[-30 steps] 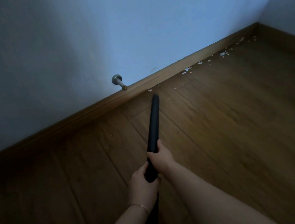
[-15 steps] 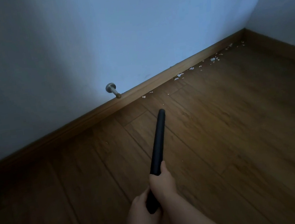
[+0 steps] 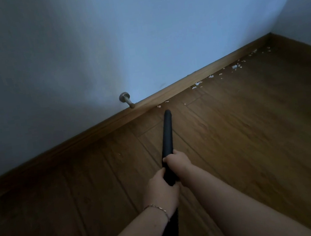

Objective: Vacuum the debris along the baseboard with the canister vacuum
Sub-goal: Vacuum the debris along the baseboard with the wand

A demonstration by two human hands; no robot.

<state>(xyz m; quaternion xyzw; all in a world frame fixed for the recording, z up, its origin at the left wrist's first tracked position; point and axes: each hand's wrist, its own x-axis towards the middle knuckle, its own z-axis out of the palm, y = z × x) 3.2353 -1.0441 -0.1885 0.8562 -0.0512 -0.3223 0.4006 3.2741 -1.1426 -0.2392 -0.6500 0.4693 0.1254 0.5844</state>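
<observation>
both hands are wrapped round the black vacuum wand (image 3: 167, 134). the right hand (image 3: 178, 162) sits further up the tube, fingers curled over its top and clamped on it. the left hand (image 3: 160, 189) grips just behind, closed round the tube and almost touching the right. a thin chain bracelet (image 3: 157, 208) lies across the left wrist. behind the left hand the dark tube runs down between the forearms and out of the bottom edge of the view

the wand points forward and slightly to the right, away from the person. its rounded tip (image 3: 167, 113) is low over the wooden floor (image 3: 252, 134) and close to the baseboard (image 3: 93, 134); whether it touches the boards cannot be told. just past the tip, two or three pale flecks lie at the foot of the baseboard. the main debris (image 3: 198, 84) is a scattered trail of small white scraps along the same baseboard, starting to the right of the tip and running toward the corner, where it thins out near the second baseboard (image 3: 300, 45) under the side wall (image 3: 307, 6)

a metal door stop (image 3: 126, 100) sticks out from the pale wall (image 3: 100, 45) just above the baseboard, to the left of the tip and apart from it. the room is dim, and the floor at lower left is in deep shadow
</observation>
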